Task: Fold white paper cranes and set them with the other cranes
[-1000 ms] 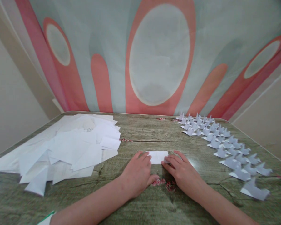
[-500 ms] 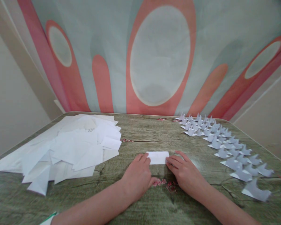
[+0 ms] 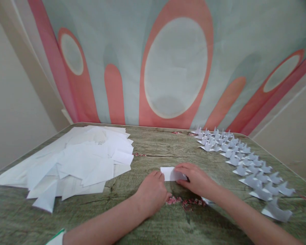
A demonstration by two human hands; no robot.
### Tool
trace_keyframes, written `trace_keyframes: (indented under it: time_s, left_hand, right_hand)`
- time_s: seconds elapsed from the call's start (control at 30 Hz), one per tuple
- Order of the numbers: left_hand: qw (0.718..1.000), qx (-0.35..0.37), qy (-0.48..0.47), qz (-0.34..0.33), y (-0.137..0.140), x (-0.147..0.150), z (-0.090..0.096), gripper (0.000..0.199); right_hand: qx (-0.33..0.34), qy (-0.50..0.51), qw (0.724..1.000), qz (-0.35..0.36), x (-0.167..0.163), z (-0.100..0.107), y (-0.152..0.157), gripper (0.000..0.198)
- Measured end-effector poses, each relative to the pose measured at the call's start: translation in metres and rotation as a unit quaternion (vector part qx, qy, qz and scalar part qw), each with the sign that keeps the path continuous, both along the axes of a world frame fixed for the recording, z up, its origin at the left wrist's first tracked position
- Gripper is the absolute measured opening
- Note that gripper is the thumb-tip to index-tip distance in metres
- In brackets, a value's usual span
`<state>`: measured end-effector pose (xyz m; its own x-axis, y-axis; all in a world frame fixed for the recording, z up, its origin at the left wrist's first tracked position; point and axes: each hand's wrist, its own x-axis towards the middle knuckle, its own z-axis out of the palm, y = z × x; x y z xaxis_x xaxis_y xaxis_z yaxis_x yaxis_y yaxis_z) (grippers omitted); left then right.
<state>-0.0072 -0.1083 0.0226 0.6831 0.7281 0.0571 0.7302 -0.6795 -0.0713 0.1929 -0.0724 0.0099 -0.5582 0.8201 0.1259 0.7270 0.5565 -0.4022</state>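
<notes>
A small white folded paper (image 3: 168,173) lies on the table in front of me, its long side running left to right. My left hand (image 3: 153,191) rests at its left end, fingers bent together on the edge and thumb low on the table. At the other end, my right hand (image 3: 193,177) pinches the paper, with fingers over the top edge and thumb below. The right fingers cover part of the paper, and that end looks slightly raised.
On the left spreads a large heap of white paper sheets (image 3: 94,163), with a folded piece (image 3: 46,200) at its near edge. Several folded paper figures (image 3: 255,180) stand in rows on the right. The wood-patterned table (image 3: 158,143) ends at a patterned backdrop (image 3: 132,85).
My right hand has moved inward and over the paper's right end, closing on it with fingers and thumb. My left hand stays at the left end. The view has shifted slightly.
</notes>
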Motion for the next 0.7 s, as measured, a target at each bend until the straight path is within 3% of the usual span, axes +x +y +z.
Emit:
trace_keyframes:
  time_s: [0.13, 0.23, 0.3, 0.43, 0.53, 0.7]
  left_hand:
    - [0.998, -0.053, -0.045, 0.006, 0.009, -0.007, 0.005, 0.032]
    - [0.989, -0.085, -0.116, 0.012, 0.021, -0.015, 0.001, 0.021]
    - [0.976, -0.104, -0.187, 0.036, 0.028, -0.02, -0.005, 0.014]
    - [0.934, -0.154, -0.311, 0.083, 0.037, -0.024, -0.016, 0.028]
    - [0.888, -0.2, -0.402, 0.104, 0.038, -0.02, -0.016, 0.048]
    - [0.822, -0.274, -0.495, 0.07, 0.034, 0.0, -0.006, 0.063]
  right_hand:
    - [-0.143, 0.037, 0.988, -0.049, -0.012, 0.001, 0.025, 0.05]
    - [-0.175, 0.039, 0.981, -0.07, -0.017, -0.001, 0.037, 0.055]
    - [-0.193, 0.049, 0.977, -0.076, -0.016, -0.002, 0.039, 0.045]
    - [-0.24, 0.102, 0.962, -0.076, -0.006, -0.002, 0.036, 0.015]
    - [-0.28, 0.168, 0.941, -0.086, 0.005, -0.002, 0.028, 0.021]
    - [-0.297, 0.286, 0.902, -0.129, 0.008, -0.008, 0.006, 0.033]
